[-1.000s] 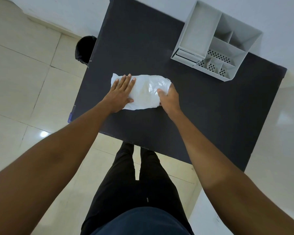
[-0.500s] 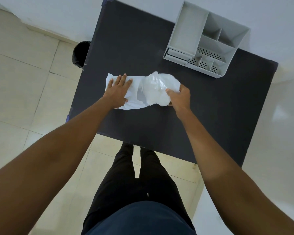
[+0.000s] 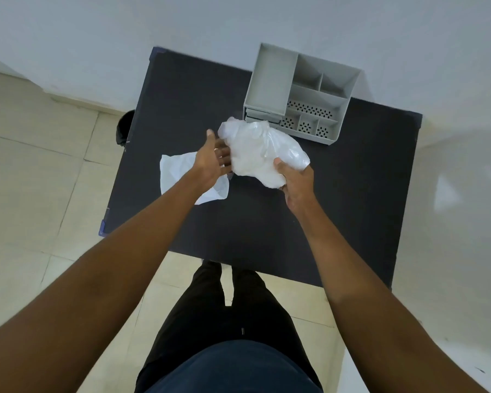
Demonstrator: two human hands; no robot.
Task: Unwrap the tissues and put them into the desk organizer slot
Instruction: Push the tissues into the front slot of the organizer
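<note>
My right hand [image 3: 295,182] grips a crumpled, glossy plastic wrapper [image 3: 261,154] from below and holds it up over the black table [image 3: 267,222]. Its lower part looks opaque white; I cannot tell whether tissues are inside. My left hand [image 3: 213,160] is open, fingers spread and touching the bundle's left side. Under that hand a flat white sheet of tissues [image 3: 179,174] lies on the table, partly hidden by my wrist. The grey desk organizer [image 3: 270,80] stands at the table's far edge, just beyond the bundle, with its long left slot and smaller compartments showing nothing inside.
The table's far edge meets a white wall [image 3: 210,29]. A black round object [image 3: 124,129] sits on the tiled floor by the table's left side. My legs [image 3: 227,321] stand at the near edge.
My right hand has lifted the crumpled wrapper up and toward the organizer, away from the flat white sheet. My left hand has come off the sheet and opened against the bundle.
</note>
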